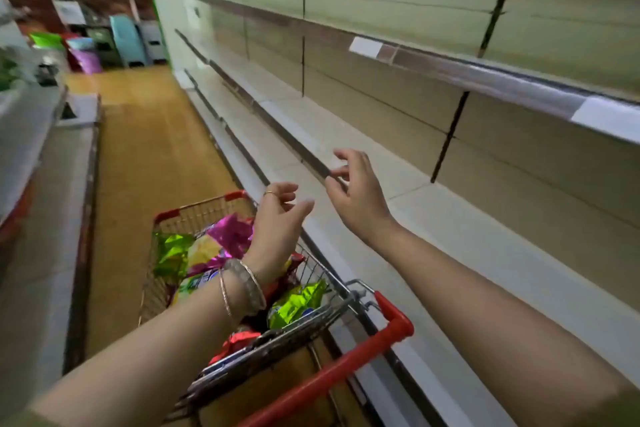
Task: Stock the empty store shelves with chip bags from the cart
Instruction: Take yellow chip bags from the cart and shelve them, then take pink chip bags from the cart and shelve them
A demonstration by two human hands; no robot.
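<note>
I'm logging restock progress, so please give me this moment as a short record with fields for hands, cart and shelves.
left hand: left hand raised above the cart, fingers loosely curled, holds nothing
right hand: right hand raised in front of a shelf edge, holds nothing
cart: red-handled wire shopping cart beside the shelves, holding shiny green, magenta and red chip bags
shelves: cream metal store shelves, no bags on them in view
progress: no bag placed yet
</note>
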